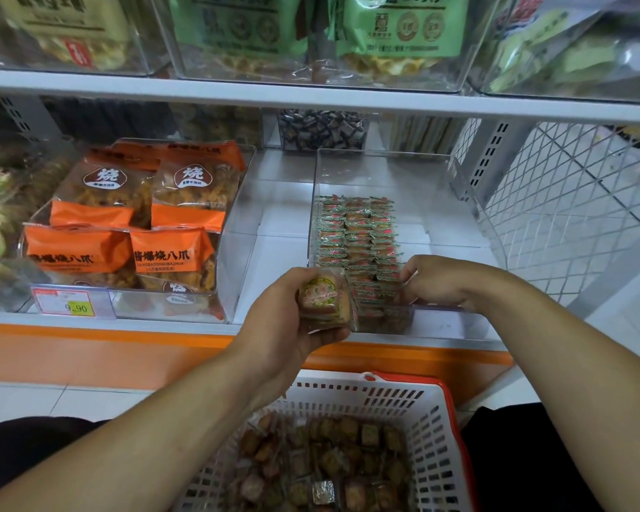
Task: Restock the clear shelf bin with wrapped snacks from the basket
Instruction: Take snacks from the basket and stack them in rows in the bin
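A clear shelf bin [436,230] stands on the lower shelf, its left part packed with rows of small wrapped snacks [359,238]. My left hand [274,323] grips a small stack of wrapped snacks [326,301] just in front of the bin's left front corner. My right hand [433,280] reaches into the bin's front, its fingers curled onto the nearest snacks in the row. Below, a white plastic basket [433,437] with a red rim holds several loose wrapped snacks [333,463].
To the left, a second clear bin [233,253] holds orange snack bags [126,230], with a 9.90 price tag [71,303] in front. A white wire mesh panel [569,201] closes the shelf's right side. The shelf above [311,94] carries more bins.
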